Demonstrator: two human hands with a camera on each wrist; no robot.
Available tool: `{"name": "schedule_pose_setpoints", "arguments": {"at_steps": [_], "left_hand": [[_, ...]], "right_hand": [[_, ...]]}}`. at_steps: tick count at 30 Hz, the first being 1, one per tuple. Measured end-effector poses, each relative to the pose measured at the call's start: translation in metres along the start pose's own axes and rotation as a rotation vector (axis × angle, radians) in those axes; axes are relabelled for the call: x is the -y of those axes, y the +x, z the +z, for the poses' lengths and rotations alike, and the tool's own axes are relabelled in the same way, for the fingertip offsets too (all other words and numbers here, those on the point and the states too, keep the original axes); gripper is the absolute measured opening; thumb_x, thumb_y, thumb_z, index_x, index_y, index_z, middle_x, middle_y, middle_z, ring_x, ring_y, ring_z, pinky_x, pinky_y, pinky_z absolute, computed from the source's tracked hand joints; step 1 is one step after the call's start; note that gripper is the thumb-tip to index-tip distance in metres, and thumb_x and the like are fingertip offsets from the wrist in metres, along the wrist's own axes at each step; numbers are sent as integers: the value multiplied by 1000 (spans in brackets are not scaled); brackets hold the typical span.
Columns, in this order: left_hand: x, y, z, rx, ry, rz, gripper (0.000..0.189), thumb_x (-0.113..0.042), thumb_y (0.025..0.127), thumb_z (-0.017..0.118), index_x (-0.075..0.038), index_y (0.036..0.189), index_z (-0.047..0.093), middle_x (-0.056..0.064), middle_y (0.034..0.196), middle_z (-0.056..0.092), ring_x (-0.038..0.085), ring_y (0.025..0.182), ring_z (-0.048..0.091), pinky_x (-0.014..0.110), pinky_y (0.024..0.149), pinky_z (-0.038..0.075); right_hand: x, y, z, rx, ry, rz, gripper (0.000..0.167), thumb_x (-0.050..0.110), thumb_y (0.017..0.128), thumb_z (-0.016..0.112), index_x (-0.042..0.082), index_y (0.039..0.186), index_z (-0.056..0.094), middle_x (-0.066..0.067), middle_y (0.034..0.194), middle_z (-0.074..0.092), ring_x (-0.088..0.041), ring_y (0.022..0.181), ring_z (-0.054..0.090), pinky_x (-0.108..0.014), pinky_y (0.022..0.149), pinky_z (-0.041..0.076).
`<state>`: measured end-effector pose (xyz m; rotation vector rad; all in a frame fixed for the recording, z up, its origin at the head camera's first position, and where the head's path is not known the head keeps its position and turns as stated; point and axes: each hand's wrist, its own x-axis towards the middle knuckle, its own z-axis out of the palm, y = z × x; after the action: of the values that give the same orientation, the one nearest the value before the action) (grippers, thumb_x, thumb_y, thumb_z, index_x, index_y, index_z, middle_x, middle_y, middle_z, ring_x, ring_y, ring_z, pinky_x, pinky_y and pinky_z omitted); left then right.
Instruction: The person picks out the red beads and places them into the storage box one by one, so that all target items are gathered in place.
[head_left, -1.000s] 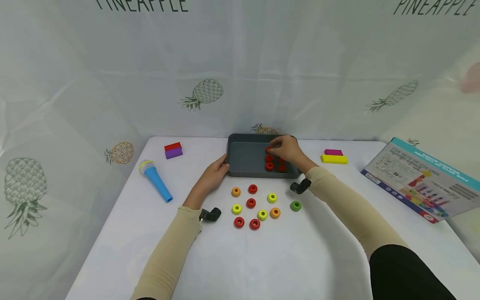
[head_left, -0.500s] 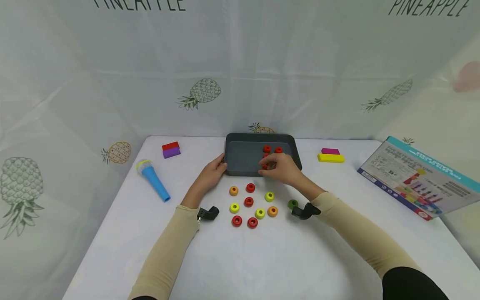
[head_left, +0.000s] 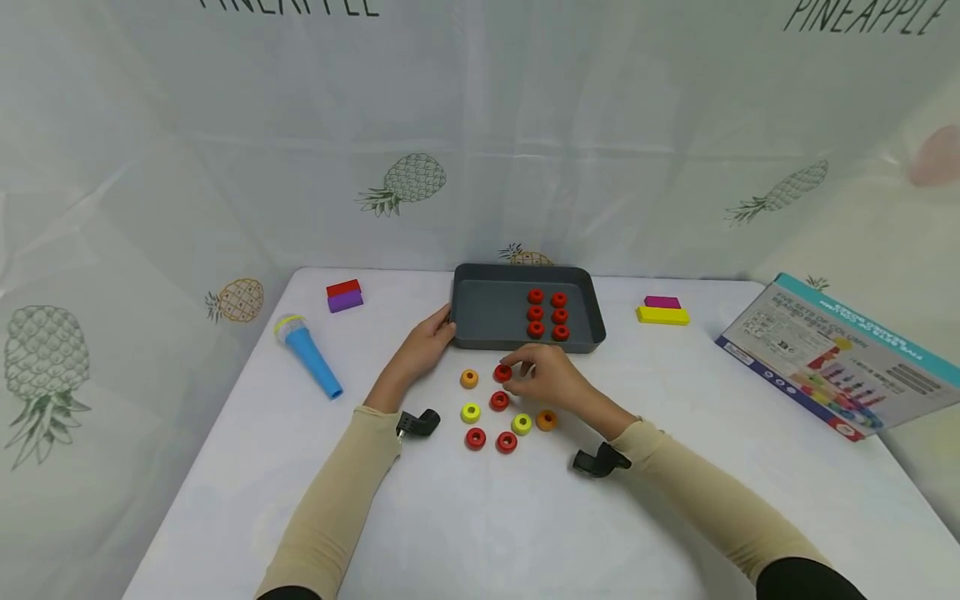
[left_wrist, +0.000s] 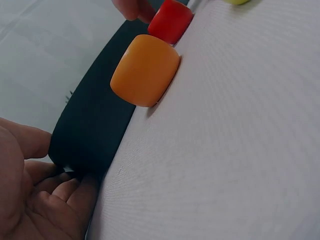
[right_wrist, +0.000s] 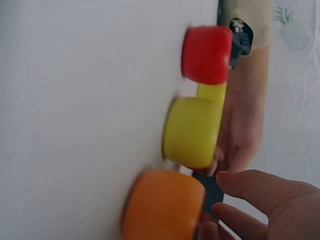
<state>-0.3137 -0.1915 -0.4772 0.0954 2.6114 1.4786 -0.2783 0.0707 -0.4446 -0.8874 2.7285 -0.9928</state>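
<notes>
My left hand grips the left front corner of a dark grey tray, thumb by the rim and fingers beneath in the left wrist view. Several red rings lie in two columns in the tray's right half. In front of the tray, my right hand has thumb and forefinger about a red ring on the table, pinching it. Around it lie an orange ring, another red ring, a yellow ring and a second orange ring.
Two red rings and a yellow ring lie nearer me. A blue toy microphone and a purple block are at the left. At the right are a yellow block and a leaning cardboard box.
My right hand has come from the tray toward me, down to a red ring on the table. The red rings in the tray show uncovered. My left hand stays on the tray.
</notes>
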Motion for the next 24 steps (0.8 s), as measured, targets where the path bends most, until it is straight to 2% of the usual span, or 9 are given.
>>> {"name": "schedule_pose_setpoints", "arguments": {"at_steps": [9, 19, 24], "left_hand": [[-3, 1, 2, 3, 1, 12, 59, -37, 109, 40, -22, 163, 23, 6, 167, 29, 27, 156, 25, 47, 128, 22], [-1, 0, 2, -12, 8, 8, 58, -38, 109, 39, -24, 163, 24, 6, 167, 29, 27, 155, 26, 48, 127, 23], [1, -1, 3, -14, 3, 1, 58, -39, 109, 39, -24, 163, 24, 5, 167, 29, 28, 156, 25, 49, 127, 23]], "right_hand": [[-3, 1, 6, -51, -13, 20, 28, 17, 81, 85, 13, 108, 78, -1, 102, 74, -15, 83, 61, -21, 64, 52], [-12, 6, 11, -42, 41, 53, 27, 16, 82, 85, 15, 107, 77, 2, 99, 74, -13, 81, 60, -26, 73, 54], [-16, 6, 14, -38, 36, 50, 26, 17, 81, 85, 16, 106, 77, 4, 95, 72, -12, 79, 59, -25, 70, 53]]}}
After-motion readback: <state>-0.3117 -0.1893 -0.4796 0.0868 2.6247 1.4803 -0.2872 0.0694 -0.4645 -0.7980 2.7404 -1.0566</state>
